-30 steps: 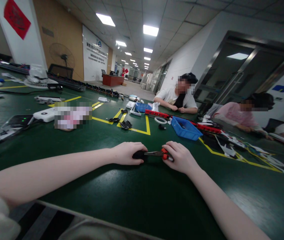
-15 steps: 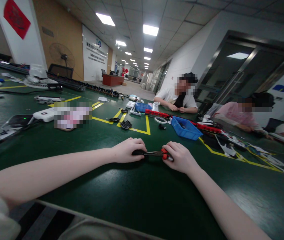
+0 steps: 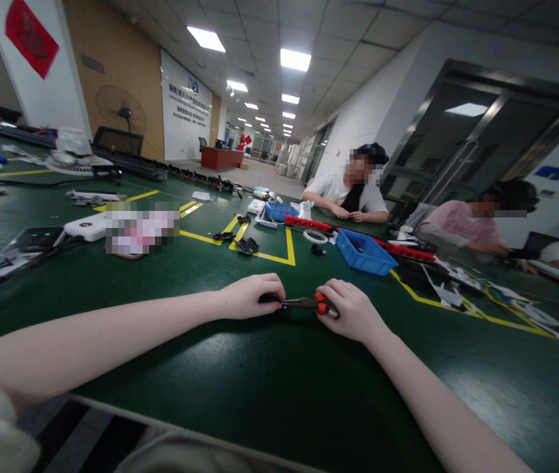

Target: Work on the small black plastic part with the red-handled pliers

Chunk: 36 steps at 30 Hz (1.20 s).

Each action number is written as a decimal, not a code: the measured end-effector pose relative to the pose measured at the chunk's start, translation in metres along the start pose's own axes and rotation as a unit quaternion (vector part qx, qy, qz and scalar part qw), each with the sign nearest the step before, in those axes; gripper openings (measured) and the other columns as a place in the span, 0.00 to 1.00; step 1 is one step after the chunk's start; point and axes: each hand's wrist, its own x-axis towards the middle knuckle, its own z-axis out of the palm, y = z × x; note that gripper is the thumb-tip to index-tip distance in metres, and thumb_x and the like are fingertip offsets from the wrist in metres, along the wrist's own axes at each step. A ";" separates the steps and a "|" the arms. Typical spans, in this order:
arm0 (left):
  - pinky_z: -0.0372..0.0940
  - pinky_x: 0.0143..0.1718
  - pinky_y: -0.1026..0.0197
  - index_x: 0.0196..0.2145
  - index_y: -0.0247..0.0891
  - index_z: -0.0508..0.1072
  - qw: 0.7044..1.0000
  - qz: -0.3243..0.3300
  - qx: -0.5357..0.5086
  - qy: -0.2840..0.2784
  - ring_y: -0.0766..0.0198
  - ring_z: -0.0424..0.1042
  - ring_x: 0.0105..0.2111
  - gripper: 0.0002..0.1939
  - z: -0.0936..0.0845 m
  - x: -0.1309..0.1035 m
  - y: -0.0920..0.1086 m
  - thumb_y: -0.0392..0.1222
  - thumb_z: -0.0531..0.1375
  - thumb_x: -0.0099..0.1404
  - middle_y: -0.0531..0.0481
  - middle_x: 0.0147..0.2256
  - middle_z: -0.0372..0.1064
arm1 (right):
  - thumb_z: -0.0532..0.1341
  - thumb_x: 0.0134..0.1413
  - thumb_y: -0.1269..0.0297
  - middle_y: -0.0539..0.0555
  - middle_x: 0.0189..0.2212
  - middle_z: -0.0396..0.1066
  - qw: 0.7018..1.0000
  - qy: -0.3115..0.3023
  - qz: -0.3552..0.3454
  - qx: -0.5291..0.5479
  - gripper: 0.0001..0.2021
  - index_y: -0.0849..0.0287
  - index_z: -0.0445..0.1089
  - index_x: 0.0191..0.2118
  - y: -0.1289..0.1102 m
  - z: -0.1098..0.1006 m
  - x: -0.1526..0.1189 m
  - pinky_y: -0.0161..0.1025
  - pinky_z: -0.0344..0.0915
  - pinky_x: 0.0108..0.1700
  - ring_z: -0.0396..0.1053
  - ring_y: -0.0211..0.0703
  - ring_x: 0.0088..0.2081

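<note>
My right hand point(image 3: 351, 309) is closed around the red handles of a pair of pliers point(image 3: 303, 302), whose long narrow jaws point left. In my left hand point(image 3: 254, 295) is a small black part point(image 3: 269, 298), mostly covered by the fingers. The jaw tips meet this part at its right end; whether they grip it I cannot tell. Both hands are just above the green table point(image 3: 279, 387). Beyond them lie small black parts point(image 3: 247, 246) beside yellow tape, and a blue bin point(image 3: 365, 251) stands past my right hand.
A phone point(image 3: 136, 246) and a white device point(image 3: 85, 225) with a cable lie at left. A white ring point(image 3: 315, 236), red strips point(image 3: 307, 223) and a second blue bin point(image 3: 279, 211) are farther back. People sit across the table; wires point(image 3: 520, 299) spread at right.
My right hand and the pliers have shifted very slightly left. The left hand still holds the black part, with its fingers a little more over it.
</note>
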 end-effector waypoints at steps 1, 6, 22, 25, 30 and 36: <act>0.64 0.44 0.62 0.39 0.36 0.71 1.000 0.001 -0.003 0.000 0.63 0.69 0.41 0.05 0.000 0.000 0.000 0.35 0.58 0.63 0.47 0.41 0.66 | 0.58 0.49 0.66 0.58 0.36 0.69 1.000 -0.002 0.001 0.002 0.12 0.61 0.68 0.41 0.000 0.000 0.000 0.41 0.61 0.36 0.65 0.45 0.35; 0.64 0.44 0.61 0.40 0.36 0.72 1.000 0.003 -0.023 -0.008 0.63 0.69 0.41 0.07 0.000 -0.001 -0.003 0.37 0.60 0.63 0.47 0.42 0.66 | 0.59 0.49 0.65 0.58 0.37 0.69 1.000 -0.006 0.009 0.011 0.12 0.61 0.68 0.41 -0.003 -0.001 0.001 0.41 0.61 0.36 0.66 0.45 0.35; 0.63 0.38 0.64 0.36 0.36 0.73 1.000 -0.025 -0.008 0.011 0.65 0.69 0.36 0.04 0.002 0.001 -0.007 0.38 0.60 0.63 0.50 0.37 0.68 | 0.60 0.49 0.64 0.58 0.39 0.70 1.000 0.009 0.025 -0.010 0.14 0.61 0.68 0.43 0.001 0.002 0.000 0.42 0.61 0.38 0.67 0.47 0.38; 0.62 0.38 0.64 0.36 0.36 0.73 0.999 -0.031 -0.006 0.008 0.65 0.69 0.35 0.04 0.002 0.001 -0.007 0.38 0.59 0.64 0.51 0.35 0.69 | 0.60 0.49 0.64 0.58 0.39 0.70 1.000 0.002 0.023 -0.007 0.14 0.61 0.68 0.43 0.001 0.003 0.000 0.42 0.60 0.38 0.67 0.47 0.38; 0.61 0.38 0.65 0.36 0.37 0.70 0.999 -0.034 0.013 -0.013 0.65 0.68 0.36 0.04 0.000 0.001 -0.002 0.38 0.57 0.67 0.52 0.36 0.68 | 0.60 0.49 0.64 0.58 0.39 0.70 1.000 -0.004 0.025 -0.002 0.14 0.61 0.68 0.44 0.000 0.003 0.000 0.42 0.60 0.39 0.67 0.47 0.39; 0.59 0.37 0.64 0.37 0.38 0.67 0.996 -0.016 0.083 -0.038 0.63 0.66 0.37 0.03 0.001 0.002 0.001 0.37 0.53 0.68 0.51 0.36 0.66 | 0.60 0.48 0.64 0.58 0.40 0.70 1.000 -0.012 0.020 0.005 0.15 0.61 0.68 0.44 -0.004 0.003 0.001 0.41 0.60 0.38 0.67 0.47 0.38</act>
